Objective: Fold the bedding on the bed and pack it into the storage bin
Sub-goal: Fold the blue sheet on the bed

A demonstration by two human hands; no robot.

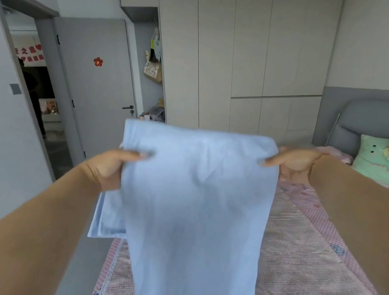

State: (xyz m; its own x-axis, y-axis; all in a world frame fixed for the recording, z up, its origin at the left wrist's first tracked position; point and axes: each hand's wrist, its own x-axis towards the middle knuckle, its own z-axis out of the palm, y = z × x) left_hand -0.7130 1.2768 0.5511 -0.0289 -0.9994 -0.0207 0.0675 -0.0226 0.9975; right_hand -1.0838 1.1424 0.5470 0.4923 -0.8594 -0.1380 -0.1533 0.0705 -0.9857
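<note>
The light blue folded cotton sheet [195,209] is held up in the air over the bed [308,273], hanging down from its upper edge. The left hand [109,168] pinches the sheet's left edge, thumb on the near face. The right hand [295,162] pinches the right upper corner, fingers curled behind the cloth. The bed carries a pink checked woven mat. A green printed pillow [377,161] lies near the grey padded headboard [375,116].

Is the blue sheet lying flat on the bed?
No, both hands, the left hand and the right hand, hold the blue sheet up by its top edge, so it hangs above the bed.
</note>
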